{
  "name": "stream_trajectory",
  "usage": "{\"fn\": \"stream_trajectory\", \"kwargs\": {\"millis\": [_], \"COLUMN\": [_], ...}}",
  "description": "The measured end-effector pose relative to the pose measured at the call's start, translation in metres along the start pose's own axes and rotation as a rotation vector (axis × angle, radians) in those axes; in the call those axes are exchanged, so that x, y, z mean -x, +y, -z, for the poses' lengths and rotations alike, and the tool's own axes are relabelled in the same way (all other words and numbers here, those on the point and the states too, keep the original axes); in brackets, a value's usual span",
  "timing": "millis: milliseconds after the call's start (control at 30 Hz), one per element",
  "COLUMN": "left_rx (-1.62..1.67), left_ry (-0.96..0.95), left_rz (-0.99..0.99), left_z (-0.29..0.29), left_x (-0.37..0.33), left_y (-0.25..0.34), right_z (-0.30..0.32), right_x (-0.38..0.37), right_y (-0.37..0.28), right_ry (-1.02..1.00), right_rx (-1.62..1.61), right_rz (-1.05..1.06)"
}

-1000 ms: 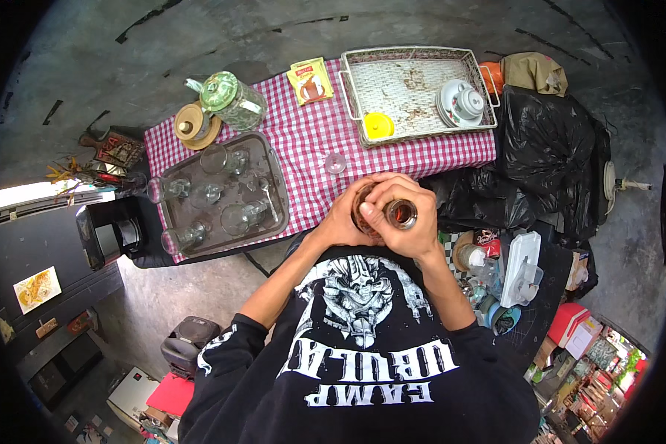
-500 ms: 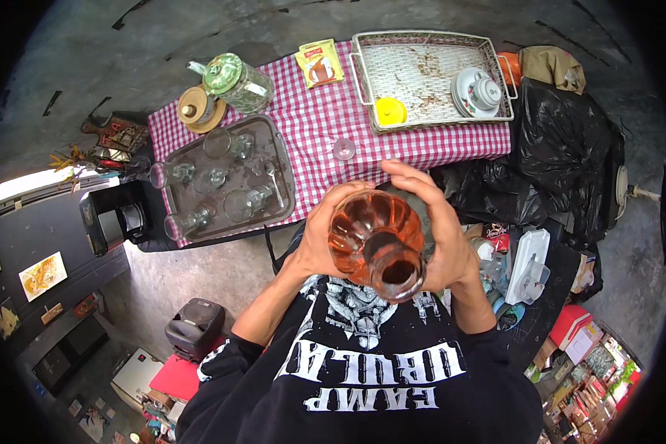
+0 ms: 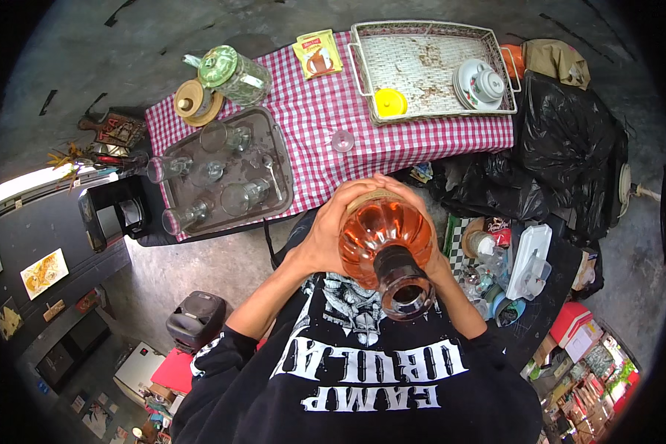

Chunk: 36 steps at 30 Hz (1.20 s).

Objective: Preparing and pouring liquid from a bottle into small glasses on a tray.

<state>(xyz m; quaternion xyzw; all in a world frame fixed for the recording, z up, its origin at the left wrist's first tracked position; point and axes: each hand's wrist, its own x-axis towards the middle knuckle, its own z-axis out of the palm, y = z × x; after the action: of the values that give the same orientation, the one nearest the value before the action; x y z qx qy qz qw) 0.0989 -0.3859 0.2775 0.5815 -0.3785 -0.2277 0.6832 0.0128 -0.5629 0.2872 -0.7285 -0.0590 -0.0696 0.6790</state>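
A ribbed glass carafe (image 3: 381,226) of amber-red liquid is held up in front of my chest. Its open neck tilts toward me. My left hand (image 3: 320,238) wraps the left side of the round body, while my right hand (image 3: 438,257) clasps the other side. The fingers meet around the far side, and part of the right hand is hidden behind the glass. A small pinkish round glass piece (image 3: 342,140) lies beyond my hands on the red-and-white checked tablecloth (image 3: 314,159).
At left, a dark tray (image 3: 286,198) holds several glass mugs and a spoon (image 3: 273,174). Behind it stand a green-lidded glass pitcher (image 3: 237,74) and a wooden jar (image 3: 194,102). A wicker tray (image 3: 422,44) carries cups, saucers and a yellow lid (image 3: 391,103). Black plastic bags (image 3: 570,148) lie at right.
The carafe has shifted slightly right and toward me, its neck tipping nearer. My right fingers, lifted and spread before, now lie against the far side near the left fingers.
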Motion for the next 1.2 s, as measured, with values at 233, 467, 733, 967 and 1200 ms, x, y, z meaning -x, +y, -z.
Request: {"fn": "stream_trajectory", "kwargs": {"millis": [233, 467, 733, 967, 1200], "left_rx": [-0.176, -0.206, -0.148, -0.318, -0.646], "left_ry": [0.001, -0.015, -0.091, -0.169, 0.025], "left_rz": [-0.06, -0.07, 0.057, 0.185, 0.338], "left_z": [0.0, -0.007, -0.002, 0.013, 0.054], "left_x": [-0.013, -0.018, -0.019, -0.035, -0.032], "left_y": [-0.016, -0.048, -0.086, -0.091, -0.118], "right_z": [-0.002, 0.013, 0.013, 0.02, 0.023], "right_x": [0.004, 0.008, 0.008, 0.01, 0.015], "right_y": [0.016, 0.037, 0.066, 0.086, 0.111], "right_ry": [0.127, 0.149, 0.202, 0.293, 0.307], "right_rx": [-0.106, 0.107, 0.181, 0.202, 0.18], "right_rz": [-0.033, 0.048, 0.05, -0.146, -0.153]}}
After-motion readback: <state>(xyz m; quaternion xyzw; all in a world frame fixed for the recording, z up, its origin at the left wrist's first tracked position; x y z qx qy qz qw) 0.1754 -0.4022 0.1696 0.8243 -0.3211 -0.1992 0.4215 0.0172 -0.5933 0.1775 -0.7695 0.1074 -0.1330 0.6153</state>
